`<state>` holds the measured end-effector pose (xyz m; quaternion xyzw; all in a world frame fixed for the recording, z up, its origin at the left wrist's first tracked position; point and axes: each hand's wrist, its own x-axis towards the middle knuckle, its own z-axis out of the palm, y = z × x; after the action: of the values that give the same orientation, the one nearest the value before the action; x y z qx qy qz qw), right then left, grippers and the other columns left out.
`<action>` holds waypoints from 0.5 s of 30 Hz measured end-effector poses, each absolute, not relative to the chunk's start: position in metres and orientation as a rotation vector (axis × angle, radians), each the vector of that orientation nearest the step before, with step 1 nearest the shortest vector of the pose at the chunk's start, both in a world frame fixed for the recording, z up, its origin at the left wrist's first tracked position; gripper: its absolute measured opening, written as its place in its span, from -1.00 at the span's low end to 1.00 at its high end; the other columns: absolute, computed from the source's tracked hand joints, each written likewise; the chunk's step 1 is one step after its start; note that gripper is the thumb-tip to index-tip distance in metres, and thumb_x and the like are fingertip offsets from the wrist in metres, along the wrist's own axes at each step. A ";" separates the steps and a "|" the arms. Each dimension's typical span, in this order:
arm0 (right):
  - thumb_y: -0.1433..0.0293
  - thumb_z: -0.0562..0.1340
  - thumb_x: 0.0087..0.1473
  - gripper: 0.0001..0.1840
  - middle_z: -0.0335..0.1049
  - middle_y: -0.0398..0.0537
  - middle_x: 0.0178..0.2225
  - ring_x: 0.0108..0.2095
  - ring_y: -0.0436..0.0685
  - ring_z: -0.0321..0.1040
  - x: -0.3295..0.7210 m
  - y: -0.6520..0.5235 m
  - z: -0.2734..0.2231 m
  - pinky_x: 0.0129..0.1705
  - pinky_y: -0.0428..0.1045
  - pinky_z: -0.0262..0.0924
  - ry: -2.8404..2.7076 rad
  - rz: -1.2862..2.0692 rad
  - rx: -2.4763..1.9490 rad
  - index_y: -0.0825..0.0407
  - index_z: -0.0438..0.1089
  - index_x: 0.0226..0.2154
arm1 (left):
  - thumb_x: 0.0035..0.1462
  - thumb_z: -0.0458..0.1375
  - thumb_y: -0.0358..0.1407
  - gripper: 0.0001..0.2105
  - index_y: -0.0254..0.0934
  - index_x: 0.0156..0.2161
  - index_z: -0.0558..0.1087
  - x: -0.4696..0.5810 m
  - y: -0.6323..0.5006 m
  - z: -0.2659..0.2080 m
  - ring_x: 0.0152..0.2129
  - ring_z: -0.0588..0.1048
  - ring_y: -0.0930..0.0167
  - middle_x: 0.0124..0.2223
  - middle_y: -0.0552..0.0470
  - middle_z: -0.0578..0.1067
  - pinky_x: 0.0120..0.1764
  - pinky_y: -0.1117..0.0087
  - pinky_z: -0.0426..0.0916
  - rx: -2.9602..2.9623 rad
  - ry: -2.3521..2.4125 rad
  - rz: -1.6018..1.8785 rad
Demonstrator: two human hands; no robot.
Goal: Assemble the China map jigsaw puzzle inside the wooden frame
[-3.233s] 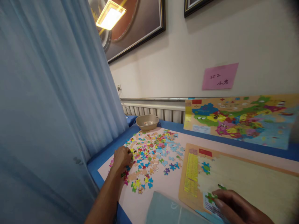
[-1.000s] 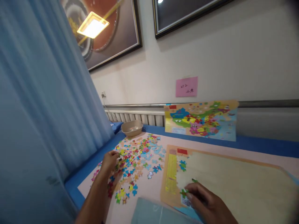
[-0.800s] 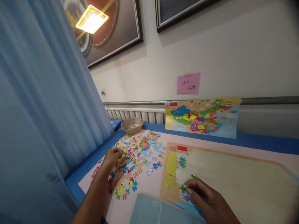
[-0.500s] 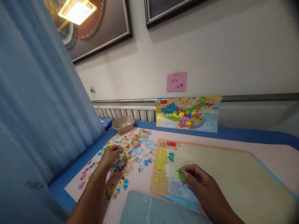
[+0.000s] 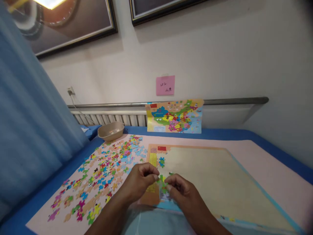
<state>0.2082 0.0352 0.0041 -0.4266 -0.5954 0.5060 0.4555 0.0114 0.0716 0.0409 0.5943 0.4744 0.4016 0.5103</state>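
Left hand [image 5: 143, 181]: can't tell if its grip holds anything
Right hand [image 5: 183, 190]: grip pinching a knobby green puzzle piece [image 5: 163, 186]
Flat tan puzzle board [image 5: 210, 176]: under that piece

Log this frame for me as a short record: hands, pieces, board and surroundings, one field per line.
Left hand: fingertips pinched together beside the green patch; grip unclear
Right hand: fingertips on the green patch
Green patch: puzzle material between both hands; piece count unclear
Puzzle board: beneath the hands, interior mostly bare
Loose pieces: scattered left of the board
Tan basket: beyond the loose pieces, few pieces inside
Map sheet: upright, beyond the board
Pink note: on the wall above the map sheet
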 end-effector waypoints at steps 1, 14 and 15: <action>0.16 0.25 0.17 -0.75 0.20 -0.21 -0.47 -0.43 0.06 0.09 0.207 0.034 0.004 -0.37 -0.02 0.04 -1.469 1.253 -1.054 0.00 0.43 -0.32 | -0.10 0.29 -0.22 -0.82 -0.29 -0.39 0.61 0.012 0.070 0.038 -0.50 0.38 0.45 -0.46 0.08 0.52 -0.37 0.42 0.21 1.421 1.133 0.962; 0.11 0.25 0.22 -0.70 0.27 -0.19 -0.49 -0.45 0.07 0.17 0.202 0.035 -0.001 -0.35 -0.01 0.08 -1.471 1.300 -1.052 -0.01 0.42 -0.38 | -0.16 0.34 -0.23 -0.82 -0.31 -0.44 0.61 0.010 0.066 0.027 -0.53 0.36 0.47 -0.50 0.08 0.50 -0.38 0.43 0.22 1.288 1.049 0.937; 0.11 0.25 0.21 -0.69 0.27 -0.19 -0.49 -0.44 0.07 0.18 0.202 0.036 0.000 -0.35 -0.01 0.09 -1.456 1.293 -1.051 0.00 0.42 -0.38 | -0.15 0.35 -0.21 -0.80 -0.31 -0.42 0.61 0.010 0.067 0.026 -0.54 0.35 0.48 -0.52 0.10 0.48 -0.40 0.43 0.21 1.248 1.035 0.960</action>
<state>0.2021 0.0361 -0.0002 -0.4245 -0.5882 0.5224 0.4482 0.0103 0.0670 0.0256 0.5355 0.4444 0.4120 0.5883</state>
